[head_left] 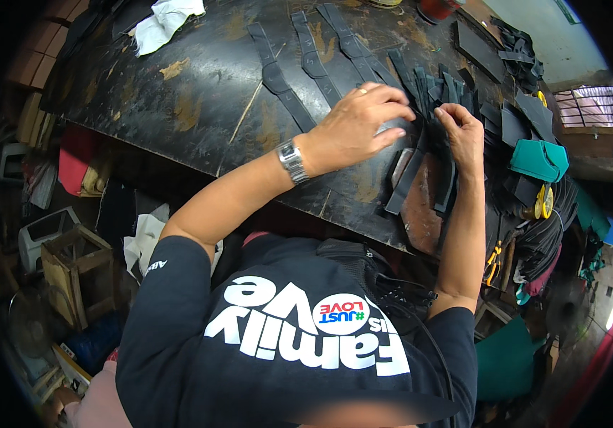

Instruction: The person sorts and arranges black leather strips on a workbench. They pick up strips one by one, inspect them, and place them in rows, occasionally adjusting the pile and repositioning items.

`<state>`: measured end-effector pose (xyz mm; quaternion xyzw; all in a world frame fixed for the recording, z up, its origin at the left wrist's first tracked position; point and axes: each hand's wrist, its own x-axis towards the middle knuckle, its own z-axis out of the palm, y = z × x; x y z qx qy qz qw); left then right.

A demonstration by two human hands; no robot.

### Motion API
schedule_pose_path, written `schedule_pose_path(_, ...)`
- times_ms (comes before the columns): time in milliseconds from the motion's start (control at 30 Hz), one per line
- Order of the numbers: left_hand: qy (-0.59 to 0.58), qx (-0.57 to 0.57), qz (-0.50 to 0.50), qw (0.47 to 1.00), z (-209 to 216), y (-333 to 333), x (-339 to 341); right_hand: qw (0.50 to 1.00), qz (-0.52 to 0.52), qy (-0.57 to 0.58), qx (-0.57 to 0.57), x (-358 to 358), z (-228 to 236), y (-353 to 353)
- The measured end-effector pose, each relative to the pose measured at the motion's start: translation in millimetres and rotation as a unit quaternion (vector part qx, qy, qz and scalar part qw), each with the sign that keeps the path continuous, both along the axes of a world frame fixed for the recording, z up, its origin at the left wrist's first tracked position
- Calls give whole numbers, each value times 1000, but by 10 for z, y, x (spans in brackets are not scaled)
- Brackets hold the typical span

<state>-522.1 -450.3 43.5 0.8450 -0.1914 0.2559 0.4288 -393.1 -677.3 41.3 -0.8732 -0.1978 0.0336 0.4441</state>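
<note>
My left hand (365,120), with a metal watch (292,162) at its wrist, hovers over the table (207,107). Its fingers are bent, the thumb stands apart from them, and nothing shows between them. My right hand (463,132) pinches at a black strip (431,135) beside a pile of black strips (449,87); the fingertips partly hide the grip. Several shaped black strips (276,77) lie side by side beyond my left hand. Below my hands, a brown board (424,200) lies near the table's front edge, with a dark strip (406,182) over it.
A white cloth (166,25) lies at the far left, and a red can (438,8) stands at the back. On the right are black pieces (527,118), a teal object (540,160) and yellow-handled scissors (493,262). A wooden stool (78,267) stands at lower left.
</note>
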Motion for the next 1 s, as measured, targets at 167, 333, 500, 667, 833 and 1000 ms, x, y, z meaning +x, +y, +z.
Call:
schedule_pose_path(167,-17,25,-11,999,40,-149,133,941,29,-163,-295,-70,-109,160)
schedule_pose_path(333,65,25,-32,997,-61,-106,-5,995,-29,12,-90,69,-100,110)
schedule_pose_path(500,277,-221,-166,920,-124,-205,-124,948,-152,82,267,-38,126,63)
schedule_pose_path(667,449,-368,-292,760,-162,-553,-205,888,-100,136,428,-299,377,-7)
schedule_pose_path(833,511,-552,-324,574,-167,-802,-239,853,-124,176,475,-605,447,-195)
schedule_pose_path(1000,428,-748,-303,406,-167,-1003,-279,793,-33,296,532,-969,339,-306)
